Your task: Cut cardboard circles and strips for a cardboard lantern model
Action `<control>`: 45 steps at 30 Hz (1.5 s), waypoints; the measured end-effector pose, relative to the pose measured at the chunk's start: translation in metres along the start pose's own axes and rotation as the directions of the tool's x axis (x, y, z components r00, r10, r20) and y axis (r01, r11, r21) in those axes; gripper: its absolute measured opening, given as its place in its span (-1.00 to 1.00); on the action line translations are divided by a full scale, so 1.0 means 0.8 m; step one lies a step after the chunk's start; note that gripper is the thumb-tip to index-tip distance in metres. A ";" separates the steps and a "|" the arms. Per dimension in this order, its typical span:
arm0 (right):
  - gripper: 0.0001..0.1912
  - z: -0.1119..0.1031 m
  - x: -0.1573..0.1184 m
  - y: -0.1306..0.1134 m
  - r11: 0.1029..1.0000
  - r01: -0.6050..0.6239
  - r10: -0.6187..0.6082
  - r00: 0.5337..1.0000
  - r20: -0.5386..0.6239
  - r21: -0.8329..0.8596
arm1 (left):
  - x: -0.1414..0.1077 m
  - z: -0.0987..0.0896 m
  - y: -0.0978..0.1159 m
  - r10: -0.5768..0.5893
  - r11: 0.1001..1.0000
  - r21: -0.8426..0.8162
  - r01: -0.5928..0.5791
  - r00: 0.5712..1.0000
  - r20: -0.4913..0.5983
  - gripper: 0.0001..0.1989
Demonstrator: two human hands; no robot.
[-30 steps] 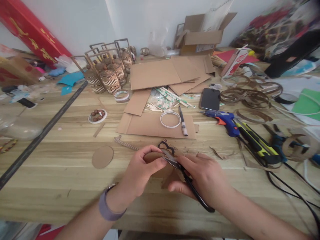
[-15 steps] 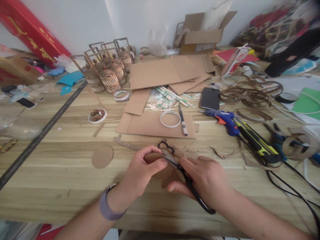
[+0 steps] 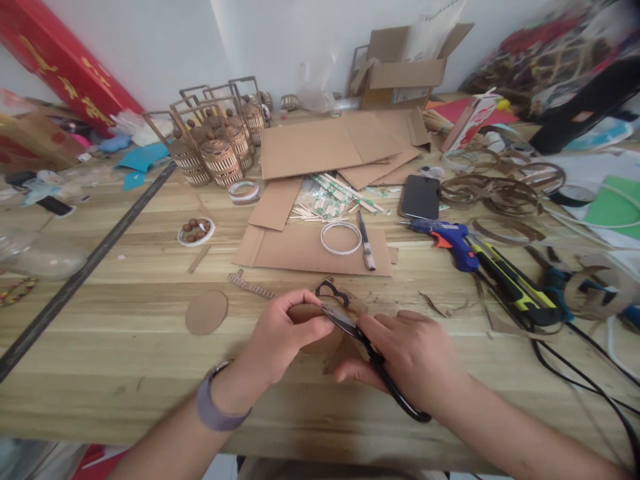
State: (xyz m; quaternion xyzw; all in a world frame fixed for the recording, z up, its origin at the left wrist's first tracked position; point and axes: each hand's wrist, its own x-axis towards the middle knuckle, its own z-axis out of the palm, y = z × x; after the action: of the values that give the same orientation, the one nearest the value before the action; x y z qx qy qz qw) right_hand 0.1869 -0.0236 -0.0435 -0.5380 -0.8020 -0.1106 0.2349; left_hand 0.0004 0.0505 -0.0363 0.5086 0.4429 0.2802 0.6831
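The step in hand looks like trimming: the left hand (image 3: 281, 339) feeds a brown cardboard piece (image 3: 320, 343) to the scissors (image 3: 376, 362), which the right hand (image 3: 413, 350) works. The left hand pinches the piece between thumb and fingers; the right hand is wrapped about the black handles, its thumb set apart on the near side. The piece sits between the two hands, just above the bench (image 3: 135, 400), with the blades at its edge beside the left thumb tip.

To cut well, it would be best to hold the scissors at one angle and let the left hand turn the cardboard into them, taking short bites deep in the blades rather than at the points. The left thumb and fingertips lie very near the metal, so the pinch should be shifted back before each bite.

The piece is plain, matte brown and thin, and its upper edge seems to curve; much of it is hidden behind the left fingers, so its full outline cannot be told. Its colour matches the flat cardboard disc (image 3: 207, 313) lying to the left of the left hand, and the larger cardboard sheet (image 3: 295, 260) beyond both hands.
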 end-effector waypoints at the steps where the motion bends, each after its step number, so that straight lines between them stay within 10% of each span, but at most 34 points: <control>1: -0.26 0.000 0.000 0.000 1.000 0.001 -0.001 1.000 0.006 -0.001 | 0.001 0.000 0.000 -0.002 1.000 0.002 0.002 1.000 -0.001 -0.79; 17: -0.33 0.005 -0.004 0.006 1.000 0.025 -0.025 0.999 0.021 0.008 | 0.003 -0.004 0.008 -0.001 1.000 0.002 0.001 0.999 0.040 -0.75; 27: -0.29 0.014 -0.004 0.009 0.961 -0.183 0.180 0.983 0.033 0.207 | 0.003 -0.002 0.011 -0.028 0.953 -0.302 0.027 1.000 0.001 -0.56; 45: -0.31 0.009 0.003 0.005 0.996 -0.054 0.054 0.998 -0.010 0.069 | 0.005 0.008 0.003 -0.069 0.939 -0.339 0.055 0.997 -0.029 -0.72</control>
State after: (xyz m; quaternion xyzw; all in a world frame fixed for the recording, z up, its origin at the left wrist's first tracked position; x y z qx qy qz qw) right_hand 0.1879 -0.0170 -0.0486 -0.5505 -0.7891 -0.0798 0.2607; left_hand 0.0081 0.0520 -0.0344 0.3640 0.4180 0.3406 0.7594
